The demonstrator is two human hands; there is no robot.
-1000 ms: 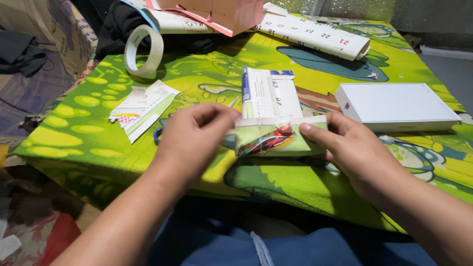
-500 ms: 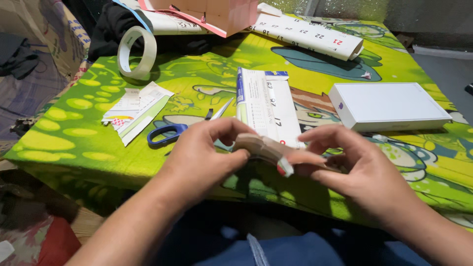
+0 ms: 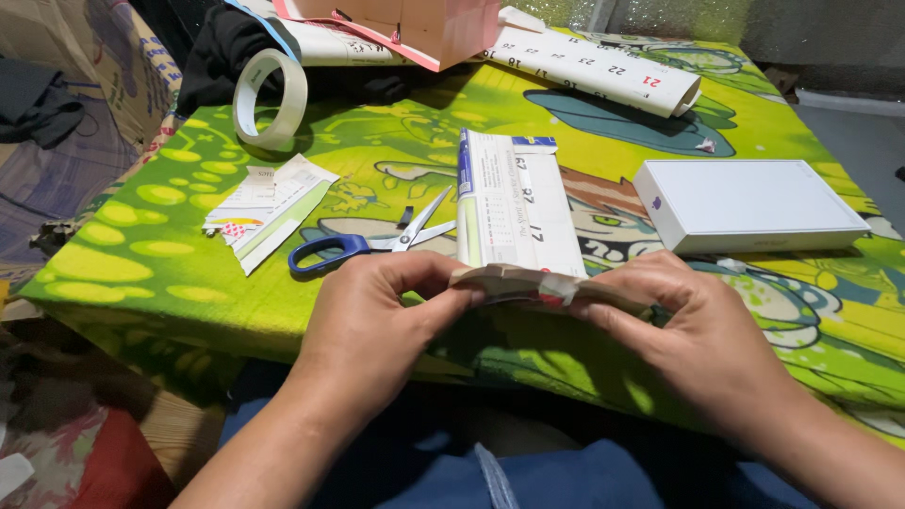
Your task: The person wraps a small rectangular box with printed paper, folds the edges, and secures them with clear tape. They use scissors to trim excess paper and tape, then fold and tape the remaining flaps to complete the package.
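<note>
A small folded paper packet (image 3: 537, 282) with a red patch is held edge-on just above the near edge of the green patterned table cover (image 3: 396, 141). My left hand (image 3: 372, 320) pinches its left end and my right hand (image 3: 693, 325) grips its right end. Behind the packet lies a folded strip of calendar paper (image 3: 517, 203). Blue-handled scissors (image 3: 363, 245) lie open on the cover just beyond my left hand.
A white flat box (image 3: 749, 203) sits at the right. A roll of clear tape (image 3: 269, 94) stands at the back left, paper scraps (image 3: 269, 207) near it. A rolled calendar (image 3: 603, 68) and a pink cardboard piece (image 3: 424, 26) lie at the back.
The packet went from lying flat with its printed face up to being lifted and turned edge-on between both hands. The scissors, hidden before under my left hand, now show.
</note>
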